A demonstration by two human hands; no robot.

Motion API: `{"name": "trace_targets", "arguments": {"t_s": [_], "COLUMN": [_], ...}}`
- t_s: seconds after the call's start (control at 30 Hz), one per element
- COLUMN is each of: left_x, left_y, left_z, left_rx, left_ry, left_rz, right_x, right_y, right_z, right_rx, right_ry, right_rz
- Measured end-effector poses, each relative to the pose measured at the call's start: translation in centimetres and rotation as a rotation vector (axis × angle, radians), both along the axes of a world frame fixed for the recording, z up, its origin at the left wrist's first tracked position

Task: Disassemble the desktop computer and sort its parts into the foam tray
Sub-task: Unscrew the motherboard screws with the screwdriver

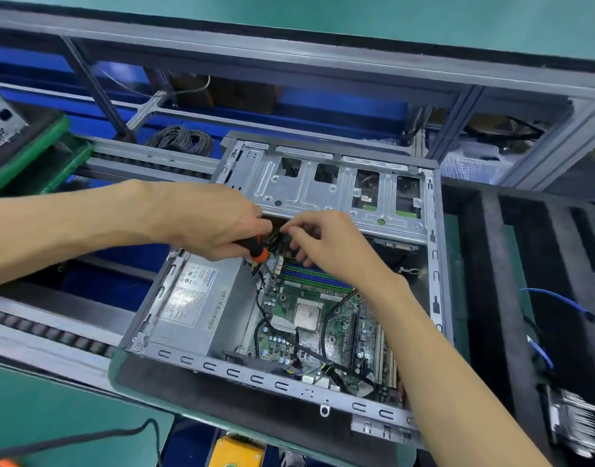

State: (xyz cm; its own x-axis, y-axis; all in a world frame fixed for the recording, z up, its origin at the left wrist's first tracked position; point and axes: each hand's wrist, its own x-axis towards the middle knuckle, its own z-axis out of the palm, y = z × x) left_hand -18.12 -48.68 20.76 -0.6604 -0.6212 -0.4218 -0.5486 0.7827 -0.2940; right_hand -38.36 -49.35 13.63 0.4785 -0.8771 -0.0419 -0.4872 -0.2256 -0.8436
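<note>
Both hands work inside the open grey metal computer case (434, 251): left hand (215, 220) grips an orange-black screwdriver (257, 252), right hand (326, 241) pinches a connector. Motherboard, power supply remain; black foam tray (491, 264) waits alongside.

Power supply (195, 305) left of motherboard (323, 318) inside open case (255, 375); foam tray (491, 264) right of case.

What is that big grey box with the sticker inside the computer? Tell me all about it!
The grey metal box is a plain rectangular block lying flat in the left corner of the open computer case. A white label with tiny print covers its top. Black and yellow wires leave its far end, near the left hand holding a screwdriver. The green circuit board lies beside it.
</note>
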Motion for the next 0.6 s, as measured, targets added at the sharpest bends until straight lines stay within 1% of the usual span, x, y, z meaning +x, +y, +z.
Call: {"name": "trace_targets", "arguments": {"t_s": [0.03,0.1,0.17,0.2,0.23,0.3,0.33,0.4,0.47,0.5,0.57,0.6], "left_x": [0.1,0.1,-0.3,-0.3,0.0,1.2,1.8,2.3,2.2,1.8,1.1,1.0], "left_y": [0.1,0.1,0.0,-0.1,0.0,0.4,0.9,1.5,1.7,1.6,1.6,1.6], "left_z": [0.0,-0.1,0.0,-0.3,-0.3,-0.3,-0.4,-0.8,-0.9,-0.9,-0.7,-0.5], "left_rx": [0.007,0.009,0.003,0.0,-0.004,-0.006,0.001,-0.007,-0.023,-0.053,-0.118,-0.109], "left_ry": [0.023,0.092,0.217,0.261,0.31,0.321,0.298,0.27,0.233,0.216,0.209,0.214], "left_rz": [0.055,0.078,0.111,0.162,0.236,0.466,0.573,0.681,0.69,0.66,0.522,0.424], "right_x": [0.0,-0.1,-0.1,0.0,0.0,0.1,0.2,0.4,0.7,0.8,1.1,1.2], "right_y": [0.0,-0.1,-0.2,-0.1,0.0,0.3,0.4,0.4,0.4,0.4,0.5,0.6], "right_z": [0.1,0.1,0.2,0.2,0.3,0.4,0.5,0.6,0.6,0.6,0.6,0.6], "right_rx": [0.007,0.007,0.002,0.0,-0.004,-0.019,-0.023,-0.019,-0.016,-0.026,-0.051,-0.057], "right_ry": [-0.012,-0.025,-0.024,-0.02,-0.014,0.002,0.005,-0.002,0.001,0.013,0.04,0.048], "right_rz": [-0.004,-0.011,-0.014,-0.013,-0.01,0.002,0.008,0.014,0.032,0.047,0.078,0.085]}}
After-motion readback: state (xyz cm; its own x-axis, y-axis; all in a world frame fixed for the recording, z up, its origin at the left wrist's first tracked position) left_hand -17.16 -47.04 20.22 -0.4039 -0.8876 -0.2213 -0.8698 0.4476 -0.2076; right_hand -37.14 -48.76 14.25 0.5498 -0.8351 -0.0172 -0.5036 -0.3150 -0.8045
